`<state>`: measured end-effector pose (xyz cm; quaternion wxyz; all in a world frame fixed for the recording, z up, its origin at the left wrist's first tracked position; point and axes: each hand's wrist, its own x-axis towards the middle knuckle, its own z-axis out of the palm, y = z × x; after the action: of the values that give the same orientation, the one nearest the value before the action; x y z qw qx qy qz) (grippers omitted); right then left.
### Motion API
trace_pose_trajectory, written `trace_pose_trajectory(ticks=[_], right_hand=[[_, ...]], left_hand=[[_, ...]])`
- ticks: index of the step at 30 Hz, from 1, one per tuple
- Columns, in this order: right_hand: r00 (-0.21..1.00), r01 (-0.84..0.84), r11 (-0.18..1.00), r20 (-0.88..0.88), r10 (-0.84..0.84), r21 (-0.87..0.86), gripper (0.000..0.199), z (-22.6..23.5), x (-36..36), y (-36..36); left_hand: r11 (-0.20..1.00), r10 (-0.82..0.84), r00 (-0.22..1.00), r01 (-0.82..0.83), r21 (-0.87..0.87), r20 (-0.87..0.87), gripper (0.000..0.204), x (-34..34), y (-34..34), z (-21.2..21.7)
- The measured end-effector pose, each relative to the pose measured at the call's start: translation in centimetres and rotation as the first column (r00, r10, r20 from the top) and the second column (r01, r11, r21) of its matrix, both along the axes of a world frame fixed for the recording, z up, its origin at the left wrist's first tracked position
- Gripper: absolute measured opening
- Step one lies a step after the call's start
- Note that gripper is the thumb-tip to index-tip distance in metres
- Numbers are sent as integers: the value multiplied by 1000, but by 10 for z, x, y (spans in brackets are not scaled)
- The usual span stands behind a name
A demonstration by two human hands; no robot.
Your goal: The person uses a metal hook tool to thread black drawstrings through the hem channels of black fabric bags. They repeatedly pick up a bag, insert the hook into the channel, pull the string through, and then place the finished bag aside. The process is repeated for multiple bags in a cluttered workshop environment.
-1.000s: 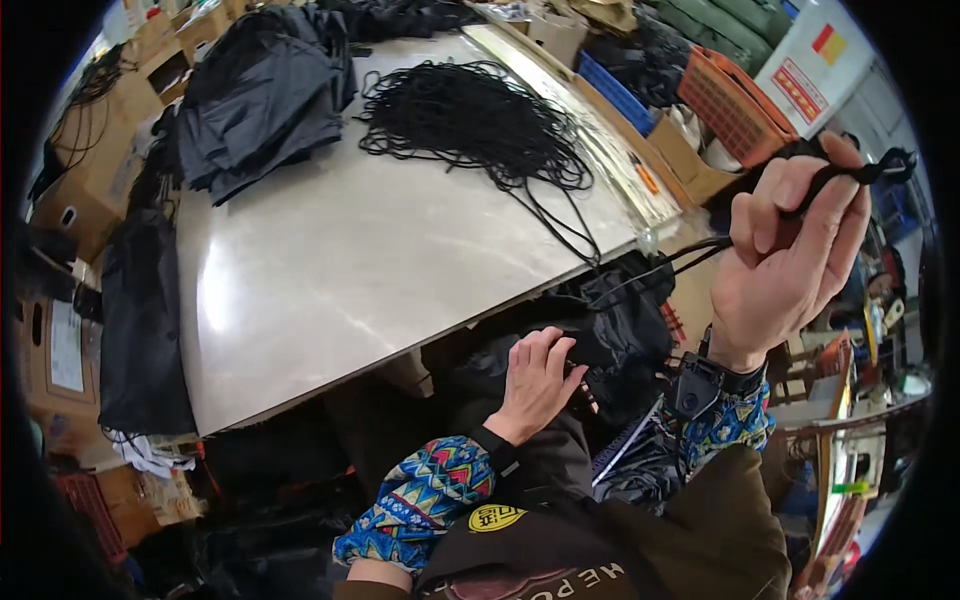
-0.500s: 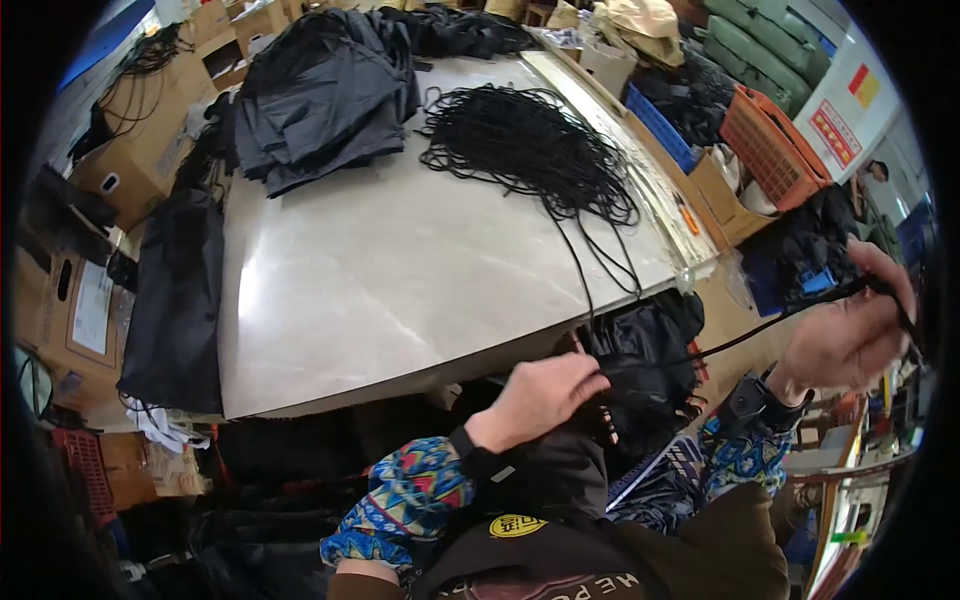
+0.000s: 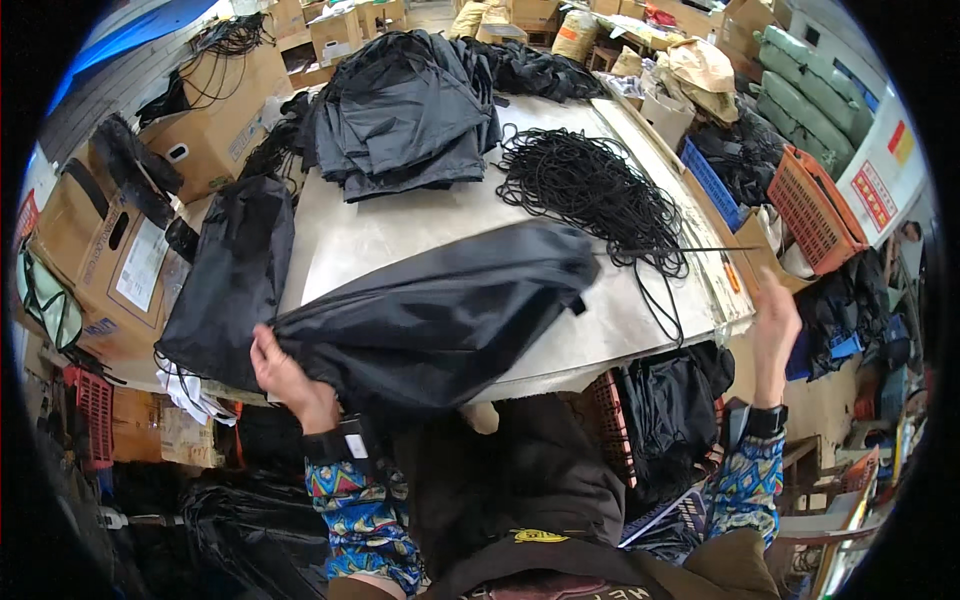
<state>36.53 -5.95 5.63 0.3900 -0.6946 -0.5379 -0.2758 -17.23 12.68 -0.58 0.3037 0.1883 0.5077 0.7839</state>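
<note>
Gripping the near-left end of a black fabric bag (image 3: 440,310), the left hand (image 3: 285,375) has its fingers closed on the cloth, which lies across the near part of the metal table (image 3: 400,235). The right hand (image 3: 775,325) is raised at the table's near-right corner, fingers straight and together, touching a thin black cord (image 3: 700,249) that runs from the cord pile (image 3: 590,190); whether it pinches the cord cannot be told.

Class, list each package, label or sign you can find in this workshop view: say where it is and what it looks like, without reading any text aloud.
Cardboard box: upper left, brown, with a small white label.
Cardboard box with paper label: left edge, brown; the label is a white rectangle.
Sign: right edge, white board with a red rectangle.
Cardboard boxes: top centre, brown, stacked.
</note>
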Motion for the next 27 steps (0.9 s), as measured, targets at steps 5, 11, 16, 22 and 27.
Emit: trace_pose_trajectory(ticks=[5,11,16,22,27], right_hand=[[816,234,968,-524,-244,-87,29,-31,85,-29],[924,-357,778,-321,210,-518,44,-36,-188,28],[826,-430,643,13,564,-634,66,-47,-237,33],[796,-447,638,45,603,-627,36,-64,-211,29],[713,-581,495,-111,692,-647,49,-70,-235,17]], left_hand=[[999,-10,960,0,35,281,45,-37,-22,-55],[850,-475,704,522,68,529,33,71,-90,-24],[802,-516,651,595,46,557,30,95,-112,-5],[813,-442,668,580,-48,599,17,55,-113,-51],[829,-395,652,557,-56,648,28,65,-118,-34]])
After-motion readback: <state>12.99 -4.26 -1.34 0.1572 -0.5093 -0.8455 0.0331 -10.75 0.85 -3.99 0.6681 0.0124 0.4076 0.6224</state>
